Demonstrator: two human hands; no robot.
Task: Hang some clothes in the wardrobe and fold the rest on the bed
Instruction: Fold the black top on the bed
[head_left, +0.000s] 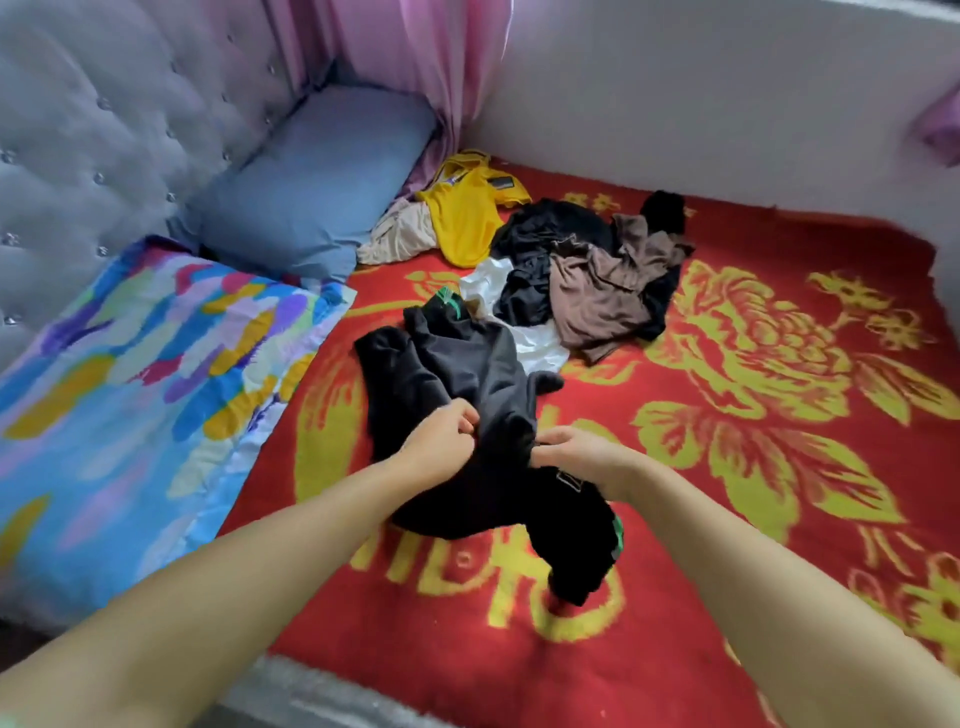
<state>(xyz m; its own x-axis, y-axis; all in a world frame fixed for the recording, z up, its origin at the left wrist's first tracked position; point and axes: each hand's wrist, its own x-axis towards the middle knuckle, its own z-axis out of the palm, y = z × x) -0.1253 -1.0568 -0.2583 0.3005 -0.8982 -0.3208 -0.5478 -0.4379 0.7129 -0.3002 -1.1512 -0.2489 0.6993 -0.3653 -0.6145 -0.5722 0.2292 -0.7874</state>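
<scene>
A black garment with green trim (467, 374) lies crumpled on the red bed blanket (727, 545) in the middle of the view. My left hand (441, 441) grips a bunch of its fabric with curled fingers. My right hand (576, 449) pinches the cloth just beside it, a small gap apart. Part of the garment trails toward me over the blanket. Farther back lies a heap of clothes: a brown top (608, 296), a black piece (550, 234), a white one (540, 338), a yellow shirt (467, 213) and a beige one (395, 239).
A blue pillow (311, 187) and a multicoloured pillow (135, 374) lie along the left by the grey tufted headboard (88, 119). A pink curtain (415, 52) hangs in the far corner. White walls (701, 104) bound the bed behind and right.
</scene>
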